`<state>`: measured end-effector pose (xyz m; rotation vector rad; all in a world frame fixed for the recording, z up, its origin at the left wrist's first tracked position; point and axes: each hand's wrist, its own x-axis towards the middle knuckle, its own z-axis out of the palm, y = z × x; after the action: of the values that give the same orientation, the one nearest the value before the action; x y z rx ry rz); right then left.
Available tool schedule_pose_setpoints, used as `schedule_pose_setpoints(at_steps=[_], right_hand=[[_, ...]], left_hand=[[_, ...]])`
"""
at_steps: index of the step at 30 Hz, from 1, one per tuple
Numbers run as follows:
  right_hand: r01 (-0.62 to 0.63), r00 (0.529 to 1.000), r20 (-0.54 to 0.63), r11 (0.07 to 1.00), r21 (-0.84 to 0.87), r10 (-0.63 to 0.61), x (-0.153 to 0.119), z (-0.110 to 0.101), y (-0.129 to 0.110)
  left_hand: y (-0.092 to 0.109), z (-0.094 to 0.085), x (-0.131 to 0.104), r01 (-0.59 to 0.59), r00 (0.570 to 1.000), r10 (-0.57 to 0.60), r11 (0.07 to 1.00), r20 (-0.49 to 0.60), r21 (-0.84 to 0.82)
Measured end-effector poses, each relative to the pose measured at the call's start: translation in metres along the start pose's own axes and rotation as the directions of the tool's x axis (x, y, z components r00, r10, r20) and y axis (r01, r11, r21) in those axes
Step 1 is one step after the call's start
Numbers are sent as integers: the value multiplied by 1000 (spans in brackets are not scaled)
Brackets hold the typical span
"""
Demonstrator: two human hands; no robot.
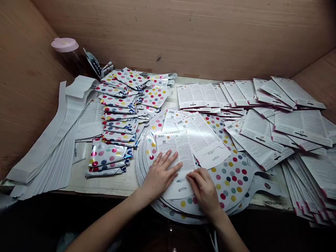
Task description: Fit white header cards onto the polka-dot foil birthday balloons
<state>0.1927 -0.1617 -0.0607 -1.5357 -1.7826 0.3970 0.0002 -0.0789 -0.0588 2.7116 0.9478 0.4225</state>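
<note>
My left hand point(161, 175) lies with its fingers spread on a white printed card sleeve point(174, 145). At the sleeve's right edge, near its hang-hole end, my right hand point(203, 189) is closed in a pinch; what is between its fingertips is too small to make out. Under the sleeve is a stack of round polka-dot pieces point(231, 178) with handle-like tabs pointing right. Two more printed sleeves lie on the stack, one of them point(207, 140) slanting to the right with its flap end toward me.
Folded polka-dot packets point(118, 117) stand in rows left of the round stack. Long white paper strips point(52, 140) lie at the far left, below a pink-lidded cup point(65, 45). Many printed sleeves point(301, 127) cover the right side. Wooden panels point(183, 35) enclose the table.
</note>
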Motion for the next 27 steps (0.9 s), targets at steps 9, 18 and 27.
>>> schedule_pose_setpoints(at_steps=[9, 18, 27], right_hand=[[20, 999, 42, 979, -204, -12, 8, 14, 4], [269, 862, 476, 952, -144, -172, -51, -64, -16], [358, 890, 360, 919, -166, -281, -33, -28, -12]], left_hand=[[1, 0, -1, 13, 1000, -13, 1000, -13, -26], [-5, -4, 1, -38, 998, 30, 984, -46, -174], [14, -21, -47, -198, 980, 197, 947, -30, -253]])
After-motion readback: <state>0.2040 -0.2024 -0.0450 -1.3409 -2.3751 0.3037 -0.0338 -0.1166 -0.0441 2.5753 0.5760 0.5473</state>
